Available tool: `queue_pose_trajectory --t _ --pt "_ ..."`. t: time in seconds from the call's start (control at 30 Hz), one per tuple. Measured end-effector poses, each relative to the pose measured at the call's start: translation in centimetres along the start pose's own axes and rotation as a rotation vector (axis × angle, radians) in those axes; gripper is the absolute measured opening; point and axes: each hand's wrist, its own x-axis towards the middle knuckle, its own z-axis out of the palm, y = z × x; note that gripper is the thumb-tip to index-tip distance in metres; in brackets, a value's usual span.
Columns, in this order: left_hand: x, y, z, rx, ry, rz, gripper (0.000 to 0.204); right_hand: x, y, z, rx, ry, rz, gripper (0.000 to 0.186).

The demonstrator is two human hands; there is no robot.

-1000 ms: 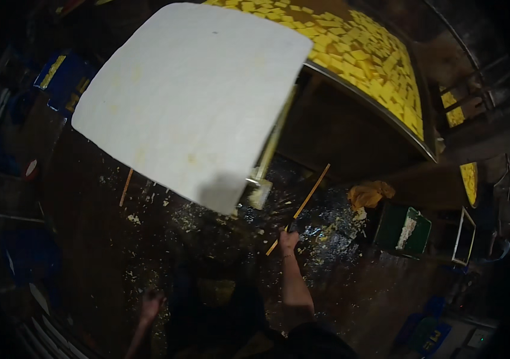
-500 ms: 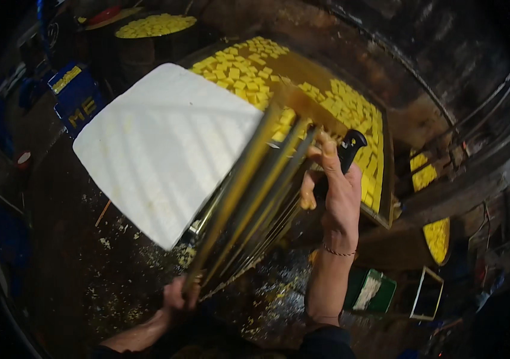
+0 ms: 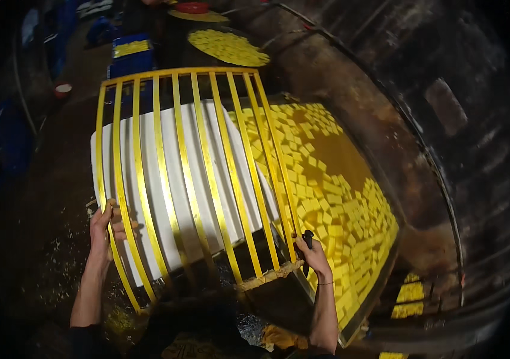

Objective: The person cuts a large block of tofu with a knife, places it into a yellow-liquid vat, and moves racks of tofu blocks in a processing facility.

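Two-handed, holding a yellow rack (image 3: 159, 145) over a white board (image 3: 174, 179), clasping it with left grip (image 3: 103, 227) at eight o'clock and right grip (image 3: 315, 257), also around a black handle (image 3: 308, 239), at four.

A round red dish (image 3: 192, 8) is sitting far off, beyond a round spread of yellow pieces (image 3: 229, 48); left of these, a boxy blue crate (image 3: 132, 62) is standing; near, crumpled orange material (image 3: 282, 338) is lying.

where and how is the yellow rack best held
Probably by the rack's outer slats, left hand coming from the left, right hand from the right: it is wide, and gaps beside these long, thin slats leave room to wrap around.
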Motion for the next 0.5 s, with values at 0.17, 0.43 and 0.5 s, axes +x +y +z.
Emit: queue_pose_trajectory --t 0.17,0.43,0.5 --pt "1.3 -0.9 0.3 0.051 0.153 0.017 0.029 5.8 -3.8 1.8 0.119 -0.124 -0.205 0.047" --pt "2.4 -4.7 0.1 0.686 0.534 0.293 0.022 12.4 -0.5 3.4 0.251 -0.037 -0.211 0.048" --pt "3.0 -5.8 -1.4 1.254 0.647 0.573 0.026 14.6 3.0 2.7 0.158 -0.072 -0.137 0.035"
